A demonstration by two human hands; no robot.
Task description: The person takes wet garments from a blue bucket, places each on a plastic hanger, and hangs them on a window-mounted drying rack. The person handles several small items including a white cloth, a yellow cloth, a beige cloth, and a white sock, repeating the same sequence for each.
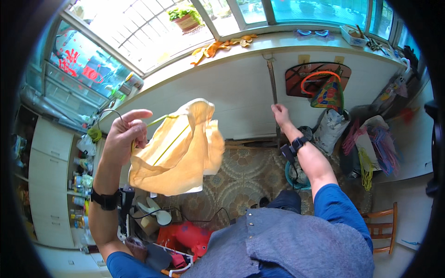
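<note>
Window (320, 13): runs along the far side, barred and bright at left, blue-green at right.
Floor (245, 167): brown patterned tile.
Cabinet (51, 180): white, at the left edge.
Sill (264, 53): pale, under the window, carrying orange pieces (208, 50), goggles (313, 33) and a white basket (353, 38).
Pole (272, 83): long and thin, in front of the panel below the sill, forked at its top.
Cloth (185, 153): yellow, draped on the hanger (160, 121), right of the left grip and well apart from the pole.
Hoop (294, 83): orange ring on a dark board, right of the pole.
Toy (192, 235): red, low down, near the person's blue-grey apron (301, 241).
Left grip (127, 135): raised, thumb and fingers clamped on the thin green hanger, index finger pointing right.
Right grip (280, 116): arm stretched forward, fingers wrapped round the pole.
</note>
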